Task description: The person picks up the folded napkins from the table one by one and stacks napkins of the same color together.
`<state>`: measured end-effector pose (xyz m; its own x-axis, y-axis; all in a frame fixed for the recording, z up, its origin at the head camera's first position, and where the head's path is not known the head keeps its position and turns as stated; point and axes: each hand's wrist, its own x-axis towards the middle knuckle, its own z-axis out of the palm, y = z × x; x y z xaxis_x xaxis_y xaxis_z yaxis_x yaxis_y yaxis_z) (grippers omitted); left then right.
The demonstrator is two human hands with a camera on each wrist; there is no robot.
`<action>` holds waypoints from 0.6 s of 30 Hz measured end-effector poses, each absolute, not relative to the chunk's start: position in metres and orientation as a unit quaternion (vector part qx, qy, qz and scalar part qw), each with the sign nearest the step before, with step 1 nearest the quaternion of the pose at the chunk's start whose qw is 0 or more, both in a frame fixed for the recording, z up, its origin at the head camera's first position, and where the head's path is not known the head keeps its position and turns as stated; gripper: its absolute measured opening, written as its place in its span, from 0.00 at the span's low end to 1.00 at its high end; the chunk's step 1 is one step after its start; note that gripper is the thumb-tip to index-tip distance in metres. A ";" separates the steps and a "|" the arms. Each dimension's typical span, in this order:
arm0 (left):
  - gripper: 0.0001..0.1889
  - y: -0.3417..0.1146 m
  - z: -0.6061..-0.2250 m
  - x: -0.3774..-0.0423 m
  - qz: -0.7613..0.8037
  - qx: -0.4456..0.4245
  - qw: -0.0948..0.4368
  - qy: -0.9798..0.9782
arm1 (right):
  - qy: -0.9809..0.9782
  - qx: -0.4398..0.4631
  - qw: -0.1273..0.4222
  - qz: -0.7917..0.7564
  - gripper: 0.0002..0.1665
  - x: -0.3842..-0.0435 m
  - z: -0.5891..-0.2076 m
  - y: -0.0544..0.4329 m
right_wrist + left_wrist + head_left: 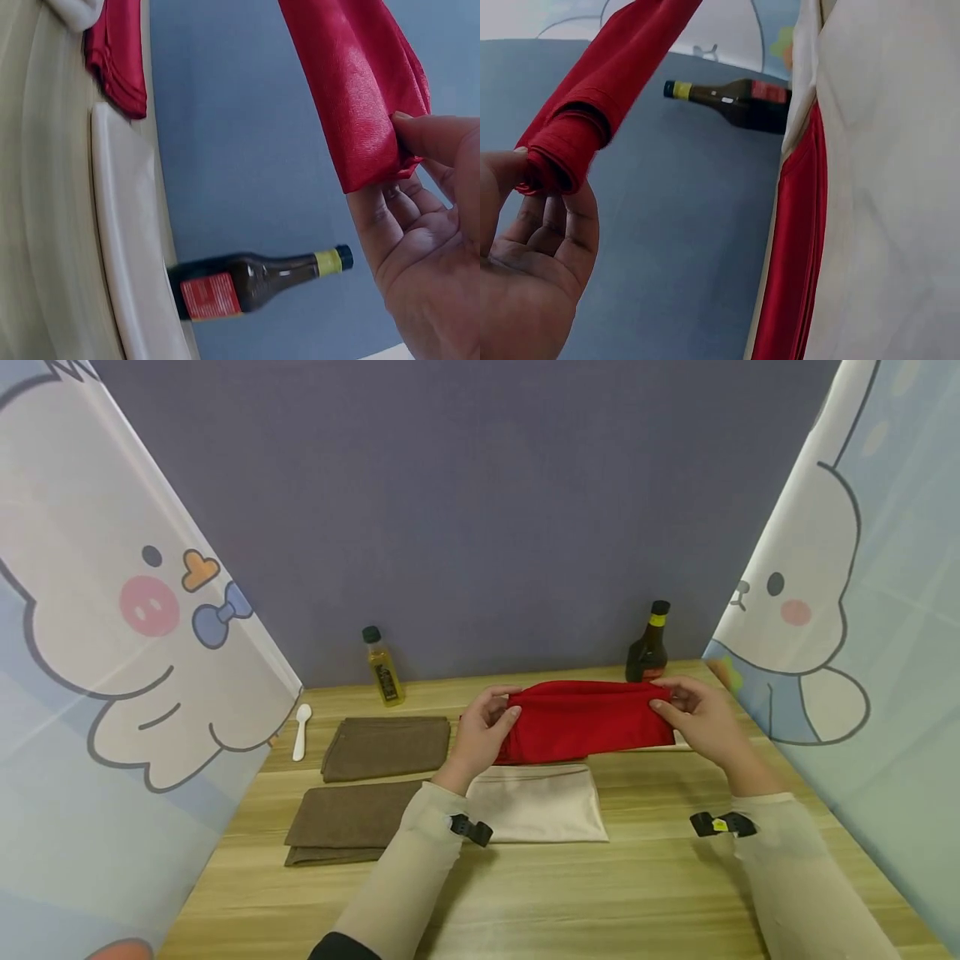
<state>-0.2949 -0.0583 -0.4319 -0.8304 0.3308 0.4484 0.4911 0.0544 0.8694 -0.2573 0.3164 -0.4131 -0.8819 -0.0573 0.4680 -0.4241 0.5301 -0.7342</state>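
Observation:
A folded red cloth [588, 720] is stretched sideways above the table, pinched at its two ends. My left hand [480, 735] holds the left end between thumb and fingers, and the left wrist view shows that end rolled over in layers. At the other end, my right hand [705, 722] pinches the corner, thumb in front. Below lies a second folded red cloth [791, 240], mostly hidden in the head view. Nearer the person lies a folded cream cloth [536, 810]. Another cream cloth [124, 225] is largely covered by the held cloth in the head view.
Two folded brown cloths [390, 747] lie on the left, one nearer the person. Beside them is a white spoon [301, 732]. A small yellow oil bottle [385, 672] and a dark bottle [647, 652] with a yellow neck band stand by the back wall.

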 end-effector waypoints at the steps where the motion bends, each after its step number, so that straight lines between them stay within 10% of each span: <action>1: 0.18 -0.061 -0.432 -0.296 -0.629 -0.284 0.067 -0.720 | -0.849 0.144 0.195 0.469 0.20 -0.259 -0.413 0.314; 18: 0.17 -0.087 -0.440 -0.309 -0.684 -0.236 0.064 -0.688 | -0.842 0.133 0.148 0.501 0.18 -0.286 -0.411 0.282</action>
<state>-0.3089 -0.0869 -0.4399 -0.8803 0.2365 0.4113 0.4127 -0.0460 0.9097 -0.2855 0.2818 -0.4112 -0.9212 -0.0755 0.3818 -0.3716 0.4620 -0.8053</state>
